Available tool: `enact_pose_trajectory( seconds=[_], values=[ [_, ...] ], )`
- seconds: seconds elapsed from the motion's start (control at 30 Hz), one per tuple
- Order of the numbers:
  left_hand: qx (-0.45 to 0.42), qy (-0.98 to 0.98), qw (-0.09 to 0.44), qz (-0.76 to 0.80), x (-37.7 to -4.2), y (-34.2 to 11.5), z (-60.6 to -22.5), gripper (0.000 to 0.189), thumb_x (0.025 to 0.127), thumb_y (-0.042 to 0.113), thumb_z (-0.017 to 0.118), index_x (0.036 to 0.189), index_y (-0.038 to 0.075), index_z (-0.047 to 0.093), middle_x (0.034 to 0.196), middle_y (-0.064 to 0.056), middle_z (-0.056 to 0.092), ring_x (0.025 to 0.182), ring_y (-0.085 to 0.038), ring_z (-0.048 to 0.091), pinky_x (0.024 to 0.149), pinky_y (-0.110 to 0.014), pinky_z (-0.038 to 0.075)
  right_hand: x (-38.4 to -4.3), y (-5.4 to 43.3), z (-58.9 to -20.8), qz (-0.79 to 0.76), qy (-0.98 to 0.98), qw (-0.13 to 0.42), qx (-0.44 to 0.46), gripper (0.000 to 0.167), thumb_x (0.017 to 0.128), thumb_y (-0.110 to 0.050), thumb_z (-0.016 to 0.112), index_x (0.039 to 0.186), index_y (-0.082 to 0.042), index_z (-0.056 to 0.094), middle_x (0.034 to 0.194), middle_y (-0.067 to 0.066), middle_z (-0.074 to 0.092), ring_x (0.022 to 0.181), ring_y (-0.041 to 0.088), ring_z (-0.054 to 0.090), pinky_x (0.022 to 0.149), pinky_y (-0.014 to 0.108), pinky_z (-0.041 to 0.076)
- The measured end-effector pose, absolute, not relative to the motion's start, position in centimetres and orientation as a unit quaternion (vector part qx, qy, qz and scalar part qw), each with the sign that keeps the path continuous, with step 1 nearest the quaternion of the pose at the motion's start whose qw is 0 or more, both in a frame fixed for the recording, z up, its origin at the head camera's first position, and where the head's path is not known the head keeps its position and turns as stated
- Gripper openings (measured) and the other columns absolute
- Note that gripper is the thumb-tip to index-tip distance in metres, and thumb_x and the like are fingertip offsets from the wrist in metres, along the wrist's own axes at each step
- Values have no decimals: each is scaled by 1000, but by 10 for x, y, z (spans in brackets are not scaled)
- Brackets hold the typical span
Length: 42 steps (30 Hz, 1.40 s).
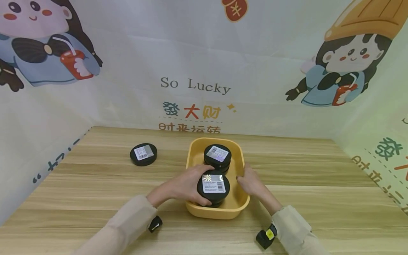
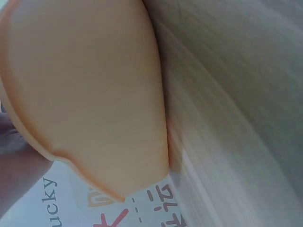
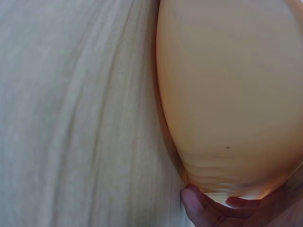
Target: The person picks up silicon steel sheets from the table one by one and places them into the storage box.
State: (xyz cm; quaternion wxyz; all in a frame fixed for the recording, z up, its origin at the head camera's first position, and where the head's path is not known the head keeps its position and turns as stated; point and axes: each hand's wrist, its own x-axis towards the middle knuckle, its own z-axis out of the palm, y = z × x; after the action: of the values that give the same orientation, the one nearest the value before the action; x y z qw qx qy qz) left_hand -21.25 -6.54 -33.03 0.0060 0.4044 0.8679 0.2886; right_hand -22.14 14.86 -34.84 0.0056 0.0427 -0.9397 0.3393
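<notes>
A yellow rectangular plastic bin (image 1: 192,212) stands on the wooden table. My left hand (image 1: 186,184) reaches over its left side and grips a flat, round black case (image 1: 213,197) with a silver-white label, thumb at the near side and fingers at the far side. Another round black piece shows under it. Behind it in the bin is a stack of similar black cases (image 1: 217,153). My right hand (image 1: 253,182) grips the bin's right rim, thumb over the inside. Fingers of the right hand (image 3: 201,208) lie along the outer wall in the right wrist view.
One more labelled black round case (image 1: 143,154) lies on the table (image 1: 95,198) left of the bin. A printed cloth (image 1: 127,63) hangs behind and along both sides of the table. Small black wrist cameras (image 1: 265,239) sit below the sleeves.
</notes>
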Motion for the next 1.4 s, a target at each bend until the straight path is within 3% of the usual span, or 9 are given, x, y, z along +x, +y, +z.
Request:
enact_pose_trajectory(
  seconds=[0.63,1.0,1.4],
  values=[
    [427,877,49,214,-216,-59,-327,76,60,21,79,118,-11,42,112,-19,53,104,-29,49,91,-38,38,-220,149,-348,340,-939,11,48,36,78,-2,47,107,17,36,99,33,51,91,39,51,80,47,42],
    [399,899,94,158,-214,-52,-323,86,60,20,81,125,-12,35,119,-21,46,111,-30,43,96,-38,35,-222,149,-350,349,-936,3,45,40,79,-2,46,111,18,34,102,33,50,93,38,50,82,47,42],
    [413,901,71,110,-213,-49,-325,79,59,22,82,118,-11,41,108,-18,48,102,-29,45,91,-37,38,-221,149,-349,347,-937,4,45,38,78,-2,46,108,18,36,98,31,52,90,37,51,80,45,44]
  ],
)
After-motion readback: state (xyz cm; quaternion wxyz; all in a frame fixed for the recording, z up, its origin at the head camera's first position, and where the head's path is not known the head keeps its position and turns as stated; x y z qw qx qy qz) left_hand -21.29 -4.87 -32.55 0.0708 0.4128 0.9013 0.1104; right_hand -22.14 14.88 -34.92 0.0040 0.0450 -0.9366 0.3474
